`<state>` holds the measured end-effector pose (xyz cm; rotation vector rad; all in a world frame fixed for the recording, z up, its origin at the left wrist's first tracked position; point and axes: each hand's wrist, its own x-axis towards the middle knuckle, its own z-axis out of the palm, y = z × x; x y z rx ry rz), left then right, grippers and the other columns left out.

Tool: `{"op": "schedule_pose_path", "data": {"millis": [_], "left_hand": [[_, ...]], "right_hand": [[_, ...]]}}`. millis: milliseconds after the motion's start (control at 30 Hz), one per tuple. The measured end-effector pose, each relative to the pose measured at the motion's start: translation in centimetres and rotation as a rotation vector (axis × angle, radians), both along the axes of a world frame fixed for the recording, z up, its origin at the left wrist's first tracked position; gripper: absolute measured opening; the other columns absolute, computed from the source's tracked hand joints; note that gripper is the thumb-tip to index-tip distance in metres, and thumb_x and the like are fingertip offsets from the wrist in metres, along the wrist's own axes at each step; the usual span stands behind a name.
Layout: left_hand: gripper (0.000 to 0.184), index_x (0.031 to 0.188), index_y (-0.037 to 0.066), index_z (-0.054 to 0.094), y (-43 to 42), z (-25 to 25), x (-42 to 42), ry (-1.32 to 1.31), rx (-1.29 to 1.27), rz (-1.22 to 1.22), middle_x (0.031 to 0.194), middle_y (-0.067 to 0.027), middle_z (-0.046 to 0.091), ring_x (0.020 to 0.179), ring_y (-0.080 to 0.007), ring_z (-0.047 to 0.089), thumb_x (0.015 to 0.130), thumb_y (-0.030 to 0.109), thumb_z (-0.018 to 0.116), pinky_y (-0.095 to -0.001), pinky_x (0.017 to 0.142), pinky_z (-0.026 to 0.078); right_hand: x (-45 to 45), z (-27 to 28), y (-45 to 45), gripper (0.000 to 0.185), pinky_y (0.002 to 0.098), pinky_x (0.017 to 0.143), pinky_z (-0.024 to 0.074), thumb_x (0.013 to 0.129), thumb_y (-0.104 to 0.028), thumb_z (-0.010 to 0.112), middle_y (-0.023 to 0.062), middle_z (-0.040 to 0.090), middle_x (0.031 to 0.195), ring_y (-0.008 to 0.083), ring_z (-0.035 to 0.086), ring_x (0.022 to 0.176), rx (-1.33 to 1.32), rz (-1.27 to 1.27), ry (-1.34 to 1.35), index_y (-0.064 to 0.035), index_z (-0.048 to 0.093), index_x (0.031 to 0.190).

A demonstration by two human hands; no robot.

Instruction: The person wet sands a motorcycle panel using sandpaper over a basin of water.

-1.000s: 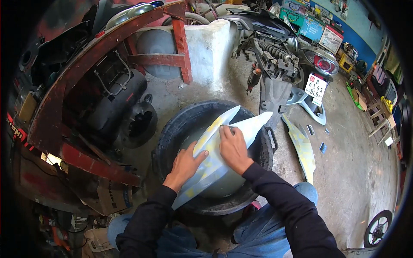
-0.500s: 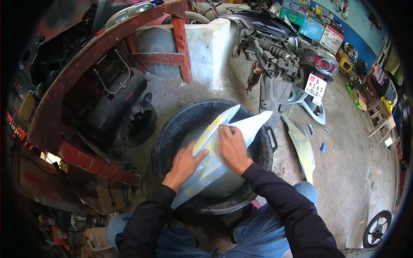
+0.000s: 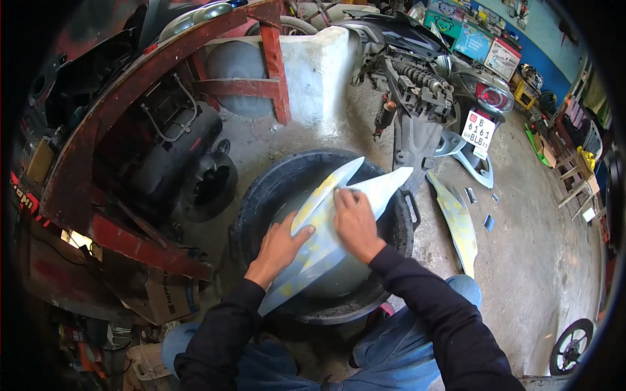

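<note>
A long pale panel [image 3: 319, 251] with yellow patches and a forked upper end lies tilted across a black tub [image 3: 251, 189] of cloudy water. My left hand [image 3: 277, 251] grips the panel's left edge, its thumb on the surface and its other fingers partly hidden at the edge. On the upper middle of the panel presses my right hand [image 3: 355, 225], fingers bent and close together. A small dark edge shows by its fingertips, but I cannot make out what it is.
A second patchy panel [image 3: 454, 225] lies on the floor right of the tub, near small blue pieces [image 3: 489, 223]. A partly dismantled motorcycle [image 3: 417, 85] stands ahead. At the left are a red frame [image 3: 143, 251] and a black tank [image 3: 179, 146]. A wheel [image 3: 572, 347] is at lower right.
My right hand has shifted very slightly on the panel, its fingers still bent. The left hand keeps its grip, and the panel has barely moved.
</note>
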<state>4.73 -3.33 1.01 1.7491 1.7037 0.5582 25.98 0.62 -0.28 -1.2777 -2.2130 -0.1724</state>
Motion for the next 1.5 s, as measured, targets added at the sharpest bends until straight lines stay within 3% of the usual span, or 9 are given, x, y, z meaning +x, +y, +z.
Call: {"op": "schedule_pose_path", "data": {"millis": [133, 267, 400, 533, 667, 733, 800, 867, 1500], "left_hand": [[0.077, 0.150, 0.002, 0.049, 0.3, -0.2, -0.4, -0.051, -0.025, -0.004, 0.126, -0.0370, 0.062, 0.121, -0.0480, 0.059, 0.096, 0.055, 0.062, -0.0501, 0.106, 0.045], [0.077, 0.150, 0.002, 0.048, 0.2, -0.4, -0.4, -0.055, -0.041, 0.004, 0.126, -0.0363, 0.062, 0.122, -0.0481, 0.059, 0.096, 0.055, 0.062, -0.0502, 0.106, 0.044], [0.076, 0.150, 0.003, 0.049, 0.3, -1.1, -0.5, -0.059, -0.016, -0.006, 0.126, -0.0354, 0.062, 0.122, -0.0480, 0.058, 0.096, 0.055, 0.062, -0.0505, 0.106, 0.045], [0.076, 0.150, 0.003, 0.049, 0.2, 0.4, -0.3, -0.057, -0.031, -0.003, 0.128, -0.0355, 0.062, 0.123, -0.0479, 0.058, 0.096, 0.055, 0.062, -0.0505, 0.106, 0.045], [0.075, 0.150, 0.003, 0.049, 0.2, -0.2, -0.3, -0.055, -0.025, -0.005, 0.127, -0.0358, 0.063, 0.123, -0.0467, 0.059, 0.096, 0.055, 0.062, -0.0499, 0.105, 0.045], [0.075, 0.150, 0.004, 0.049, -0.2, -0.1, -0.3, -0.042, -0.027, -0.004, 0.126, -0.0357, 0.063, 0.122, -0.0463, 0.059, 0.096, 0.055, 0.062, -0.0497, 0.105, 0.045], [0.066, 0.144, -0.001, 0.052, -0.2, 0.6, -0.1, -0.007, 0.006, 0.004, 0.125, -0.0302, 0.067, 0.119, -0.0436, 0.064, 0.099, 0.047, 0.062, -0.0469, 0.102, 0.048], [0.066, 0.144, -0.001, 0.052, 0.2, 0.2, -0.2, -0.004, 0.017, -0.008, 0.125, -0.0301, 0.067, 0.119, -0.0435, 0.065, 0.099, 0.047, 0.062, -0.0467, 0.102, 0.048], [0.062, 0.143, 0.001, 0.054, 0.2, 0.5, -0.5, -0.057, -0.025, -0.031, 0.127, -0.0276, 0.067, 0.120, -0.0415, 0.065, 0.100, 0.045, 0.061, -0.0452, 0.103, 0.048]], "right_hand": [[0.2, -1.1, -1.2, 0.047, 0.0429, 0.102, 0.0436, 0.083, -0.010, 0.063, 0.0181, 0.061, 0.124, 0.0376, 0.054, 0.111, 0.096, 0.137, -0.039, 0.0087, 0.063, 0.125], [0.7, -0.6, 0.1, 0.049, 0.0439, 0.103, 0.0439, 0.082, -0.011, 0.064, 0.0153, 0.061, 0.124, 0.0363, 0.054, 0.113, 0.042, -0.060, 0.026, 0.0071, 0.063, 0.128], [0.7, -0.4, -1.4, 0.046, 0.0415, 0.102, 0.0449, 0.082, -0.006, 0.063, 0.0169, 0.062, 0.125, 0.0351, 0.055, 0.114, 0.055, 0.140, -0.006, 0.0079, 0.063, 0.126], [0.8, -0.3, -0.5, 0.048, 0.0403, 0.104, 0.0442, 0.082, -0.008, 0.065, 0.0158, 0.062, 0.123, 0.0348, 0.055, 0.113, 0.026, -0.072, 0.015, 0.0072, 0.063, 0.127], [1.4, 0.0, -0.9, 0.043, 0.0414, 0.102, 0.0442, 0.086, -0.006, 0.060, 0.0173, 0.062, 0.123, 0.0335, 0.055, 0.115, 0.018, 0.126, -0.006, 0.0070, 0.063, 0.127], [1.6, -0.2, 0.1, 0.046, 0.0425, 0.102, 0.0445, 0.081, -0.006, 0.063, 0.0163, 0.062, 0.127, 0.0363, 0.056, 0.114, 0.004, -0.049, 0.045, 0.0064, 0.064, 0.125], [0.7, -1.6, -1.6, 0.045, 0.0427, 0.102, 0.0446, 0.082, -0.006, 0.061, 0.0157, 0.063, 0.123, 0.0358, 0.055, 0.113, 0.128, 0.063, -0.151, 0.0061, 0.064, 0.125], [0.6, -0.8, -2.7, 0.045, 0.0436, 0.101, 0.0448, 0.083, -0.006, 0.061, 0.0155, 0.063, 0.121, 0.0352, 0.056, 0.113, 0.014, 0.117, 0.044, 0.0062, 0.063, 0.127], [2.1, -1.0, 0.7, 0.049, 0.0416, 0.102, 0.0458, 0.081, -0.009, 0.066, 0.0139, 0.064, 0.120, 0.0349, 0.055, 0.112, 0.028, -0.105, 0.001, 0.0049, 0.063, 0.128]]}}
